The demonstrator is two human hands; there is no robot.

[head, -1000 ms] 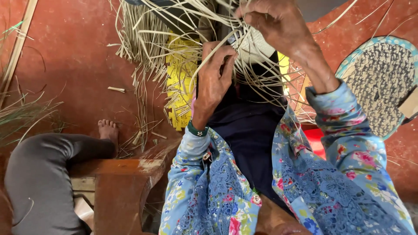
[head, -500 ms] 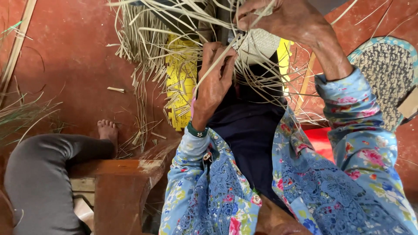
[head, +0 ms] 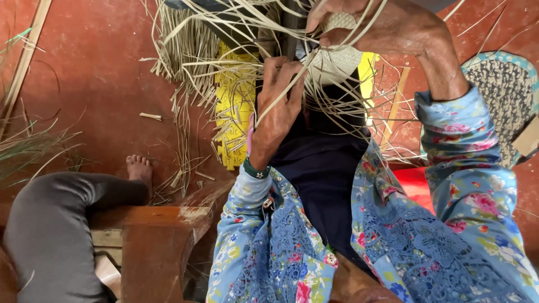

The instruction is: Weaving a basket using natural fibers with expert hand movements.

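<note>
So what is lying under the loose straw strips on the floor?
Under the straw strips lies a yellow mat on the red floor. Its middle is covered by the left hand and dark lap.

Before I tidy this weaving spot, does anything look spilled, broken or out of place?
Loose cut strips lie scattered on the red floor, with a short offcut lying apart. The left hand and right hand grip strands of the woven piece. Nothing looks damaged.

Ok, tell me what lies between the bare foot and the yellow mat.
In the head view, red floor lies between the foot and the yellow mat, strewn with loose pale straw strips and a few short offcuts.
</note>
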